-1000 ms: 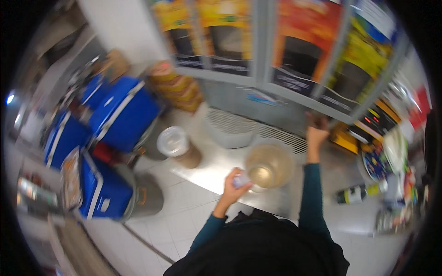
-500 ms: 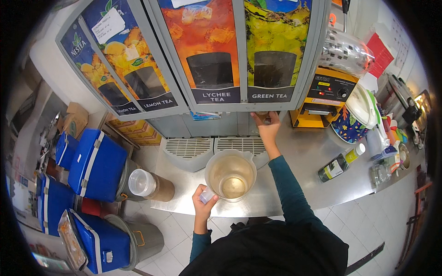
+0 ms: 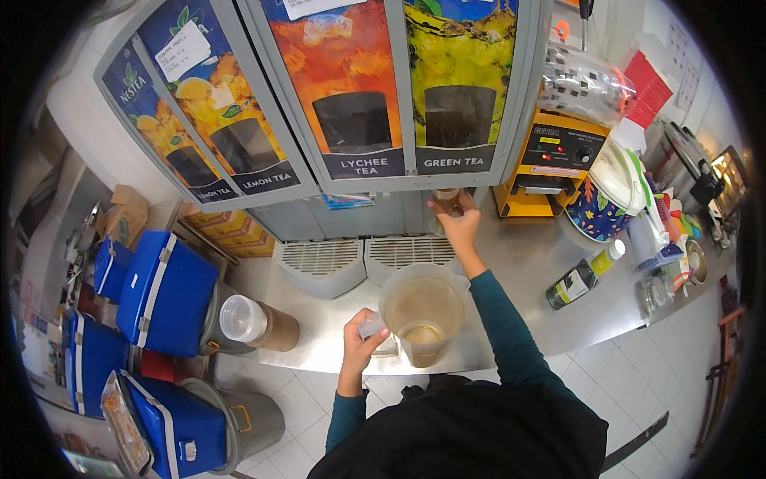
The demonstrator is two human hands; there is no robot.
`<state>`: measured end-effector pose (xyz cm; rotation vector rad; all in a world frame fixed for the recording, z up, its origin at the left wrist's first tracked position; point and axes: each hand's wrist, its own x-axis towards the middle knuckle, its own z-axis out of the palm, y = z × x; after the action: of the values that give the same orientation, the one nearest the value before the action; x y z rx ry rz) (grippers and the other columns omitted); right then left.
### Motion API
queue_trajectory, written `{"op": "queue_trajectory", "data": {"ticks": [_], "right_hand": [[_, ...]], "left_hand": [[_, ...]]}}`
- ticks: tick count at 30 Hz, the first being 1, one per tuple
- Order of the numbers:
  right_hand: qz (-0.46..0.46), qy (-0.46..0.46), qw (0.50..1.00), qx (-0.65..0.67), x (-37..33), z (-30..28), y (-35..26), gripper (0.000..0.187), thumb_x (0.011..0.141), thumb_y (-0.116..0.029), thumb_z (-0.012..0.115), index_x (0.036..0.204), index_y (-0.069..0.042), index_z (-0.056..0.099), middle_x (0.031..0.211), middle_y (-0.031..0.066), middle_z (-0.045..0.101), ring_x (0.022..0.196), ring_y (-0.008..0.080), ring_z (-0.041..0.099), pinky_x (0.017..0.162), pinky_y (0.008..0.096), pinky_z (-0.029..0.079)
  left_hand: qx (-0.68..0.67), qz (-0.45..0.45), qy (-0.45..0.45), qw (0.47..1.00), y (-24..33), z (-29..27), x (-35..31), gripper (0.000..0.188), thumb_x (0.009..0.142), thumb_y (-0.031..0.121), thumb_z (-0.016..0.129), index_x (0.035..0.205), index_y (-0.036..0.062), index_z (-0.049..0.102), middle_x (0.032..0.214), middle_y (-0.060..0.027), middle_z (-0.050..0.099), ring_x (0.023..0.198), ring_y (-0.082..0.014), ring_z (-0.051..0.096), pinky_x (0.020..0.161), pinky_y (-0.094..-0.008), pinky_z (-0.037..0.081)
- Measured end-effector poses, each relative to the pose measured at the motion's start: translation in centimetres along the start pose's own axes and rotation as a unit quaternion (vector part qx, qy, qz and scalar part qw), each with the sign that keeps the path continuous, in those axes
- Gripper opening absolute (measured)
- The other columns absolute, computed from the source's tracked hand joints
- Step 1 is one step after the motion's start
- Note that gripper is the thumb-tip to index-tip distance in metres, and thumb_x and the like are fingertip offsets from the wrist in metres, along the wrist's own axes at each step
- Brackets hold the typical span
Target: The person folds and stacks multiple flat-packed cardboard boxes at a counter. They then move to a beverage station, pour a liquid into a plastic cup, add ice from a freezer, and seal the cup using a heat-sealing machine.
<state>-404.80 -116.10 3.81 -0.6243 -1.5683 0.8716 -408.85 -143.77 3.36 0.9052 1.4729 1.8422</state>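
Observation:
A large translucent plastic pitcher (image 3: 423,299), with a little pale liquid in its bottom, is just above the counter's front edge. My left hand (image 3: 361,351) is closed around its handle on the left side. My right hand (image 3: 460,227) reaches up under the tea dispenser (image 3: 455,180). Its fingers are wrapped round a small clear cup (image 3: 445,194) with brownish contents, just beneath the right-hand section. The cup's lower part is partly hidden by my fingers. Two slotted drip trays (image 3: 323,257) stand at the dispenser's foot.
A tall brown-filled container (image 3: 279,327) with a clear lid stands left on the steel counter (image 3: 519,331). Blue cool boxes (image 3: 167,291) and grey bins are further left. To the right are a green-labelled bottle (image 3: 576,286), a yellow-and-black machine (image 3: 550,160) and a patterned tub (image 3: 594,211).
The pitcher has moved right, away from the drip trays and closer under my right forearm, still in my left hand. My right hand stays at the cup under the dispenser. The view has shifted slightly.

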Motion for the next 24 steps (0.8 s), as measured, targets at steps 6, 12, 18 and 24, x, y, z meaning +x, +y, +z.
{"op": "queue_trajectory", "data": {"ticks": [6, 12, 18, 24], "right_hand": [[-0.046, -0.078, 0.996, -0.019, -2.4, -4.2, -3.4, 0.048, 0.060, -0.015, 0.075, 0.101, 0.003, 0.057, 0.093, 0.0115, 0.058, 0.077, 0.0191, 0.056, 0.064, 0.0276, 0.045], [-0.240, -0.197, 0.938, -0.155, -2.4, -8.6, -7.8, 0.045, 0.057, -0.001, 0.065, 0.100, -0.013, 0.061, 0.097, 0.0056, 0.058, 0.094, 0.0251, 0.053, 0.079, 0.0339, 0.042], [-0.398, -0.235, 0.852, -0.246, -1.9, -9.8, -9.4, 0.042, 0.057, 0.002, 0.062, 0.097, -0.012, 0.062, 0.099, 0.0063, 0.057, 0.097, 0.0260, 0.053, 0.080, 0.0385, 0.043], [-0.382, -0.236, 0.863, -0.233, -2.1, -9.7, -9.1, 0.041, 0.061, -0.001, 0.059, 0.100, -0.015, 0.060, 0.099, 0.0052, 0.057, 0.098, 0.0251, 0.052, 0.082, 0.0374, 0.043]], "left_hand": [[-0.020, -0.025, -0.011, 0.999, 0.4, -0.4, 1.2, 0.016, 0.072, 0.012, 0.065, 0.073, 0.0056, 0.051, 0.064, 0.0049, 0.047, 0.059, -0.0026, 0.040, 0.053, -0.0177, 0.031], [-0.001, -0.004, -0.027, 1.000, 1.4, 0.3, 1.5, 0.017, 0.071, 0.011, 0.067, 0.075, 0.0046, 0.051, 0.066, 0.0034, 0.051, 0.060, -0.0024, 0.043, 0.055, -0.0170, 0.034], [0.005, 0.027, -0.015, 1.000, 1.0, 1.2, 0.9, 0.018, 0.070, 0.010, 0.068, 0.076, 0.0048, 0.051, 0.066, 0.0036, 0.052, 0.058, -0.0017, 0.043, 0.052, -0.0162, 0.034], [0.005, 0.022, -0.007, 1.000, 0.4, 1.1, 0.1, 0.020, 0.068, 0.011, 0.069, 0.075, 0.0049, 0.051, 0.065, 0.0040, 0.051, 0.056, -0.0016, 0.042, 0.050, -0.0162, 0.032]]}}
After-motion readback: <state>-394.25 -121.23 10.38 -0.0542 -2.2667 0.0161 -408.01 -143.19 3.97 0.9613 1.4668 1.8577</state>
